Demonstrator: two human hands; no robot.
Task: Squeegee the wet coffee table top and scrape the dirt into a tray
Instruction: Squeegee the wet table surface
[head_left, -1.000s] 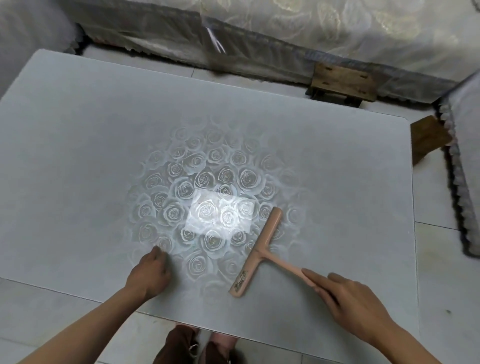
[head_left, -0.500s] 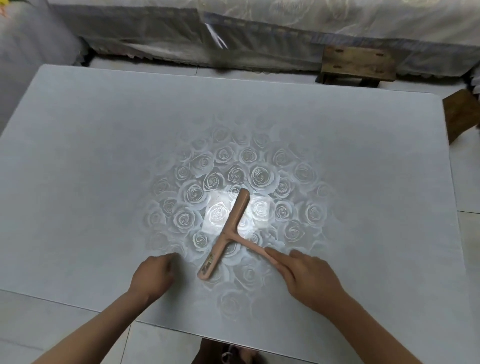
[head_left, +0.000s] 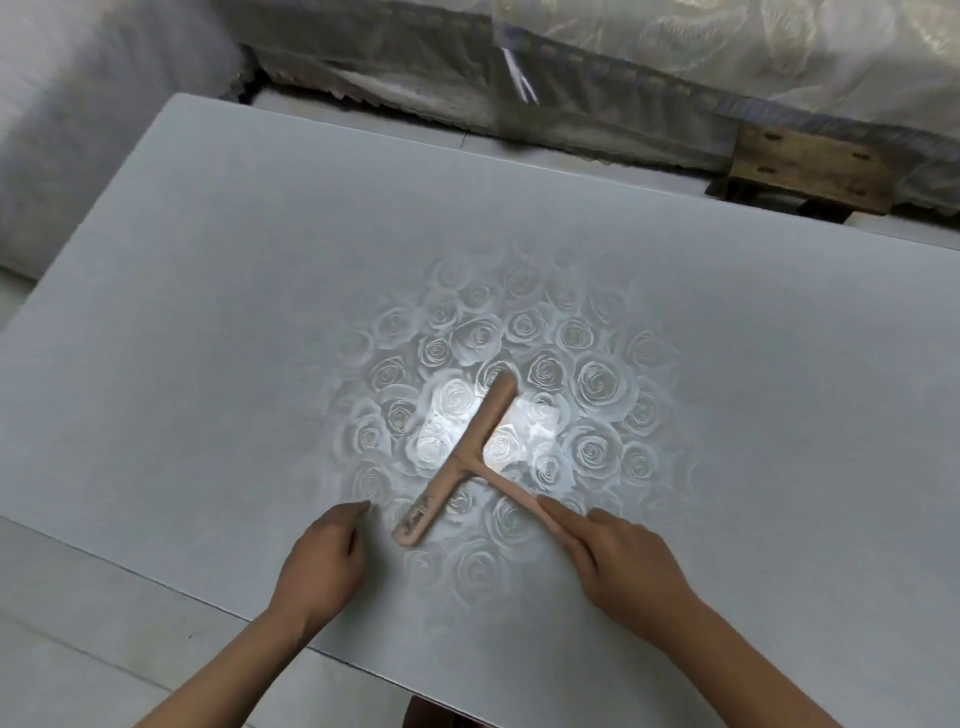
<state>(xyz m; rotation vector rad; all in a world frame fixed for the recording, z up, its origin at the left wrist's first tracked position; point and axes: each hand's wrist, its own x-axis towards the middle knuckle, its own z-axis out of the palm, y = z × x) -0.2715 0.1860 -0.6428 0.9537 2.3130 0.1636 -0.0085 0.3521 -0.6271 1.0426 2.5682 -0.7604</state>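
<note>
pink squeegee (head_left: 460, 460) in r hand (head_left: 628, 571), on tabletop (head_left: 208, 364)

Left hand (head_left: 322, 561) rests loosely curled; right hand (head_left: 623, 566) grips the squeegee (head_left: 460, 460), both forearms extended.

Coffee table top (head_left: 208, 322): flat bare surface left, far and right of rose print, room for hand to sweep. Squeegee (head_left: 460, 457) lies across centre, blade diagonal near-left to far-right, handle running near-right into right hand (head_left: 623, 566). Left hand (head_left: 322, 566) rests on top just left of blade's near end, narrow gap between. Beyond far edge: draped furniture (head_left: 675, 57), wooden block (head_left: 810, 166) far right. Fabric-covered seat (head_left: 78, 130) crowds far-left corner.
</note>
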